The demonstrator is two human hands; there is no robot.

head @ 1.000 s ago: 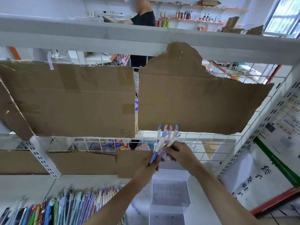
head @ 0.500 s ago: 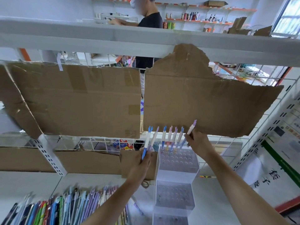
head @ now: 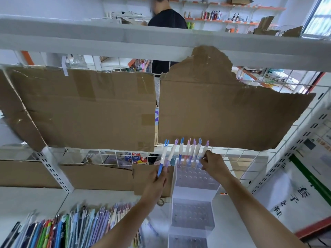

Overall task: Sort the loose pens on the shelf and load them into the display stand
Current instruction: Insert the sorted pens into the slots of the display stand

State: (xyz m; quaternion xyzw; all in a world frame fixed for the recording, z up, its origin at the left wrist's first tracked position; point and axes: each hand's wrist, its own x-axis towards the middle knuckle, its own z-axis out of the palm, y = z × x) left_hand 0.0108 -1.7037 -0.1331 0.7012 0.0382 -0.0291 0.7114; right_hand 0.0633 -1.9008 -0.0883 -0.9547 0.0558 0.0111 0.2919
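A clear tiered display stand (head: 194, 191) with rows of round holes stands on the white shelf. Several white pens with blue and purple ends (head: 189, 153) stand upright in its top tier's back row. My left hand (head: 156, 185) pinches two pens (head: 165, 158), one blue-tipped and one purple-tipped, just left of the stand. My right hand (head: 214, 165) grips the rightmost purple-capped pen (head: 204, 151) at the top tier's right end. Many loose pens (head: 71, 228) in mixed colours lie side by side on the shelf at lower left.
Brown cardboard sheets (head: 86, 108) hang on the wire-grid back panel (head: 232, 158) behind the stand. A white shelf board (head: 161, 40) runs overhead. A printed poster (head: 304, 185) is on the right upright. A person in black (head: 166, 20) stands beyond the shelving.
My right hand lowered its purple-capped pen down to the top tier's right end. My left hand keeps its two pens, now slightly closer to the stand.
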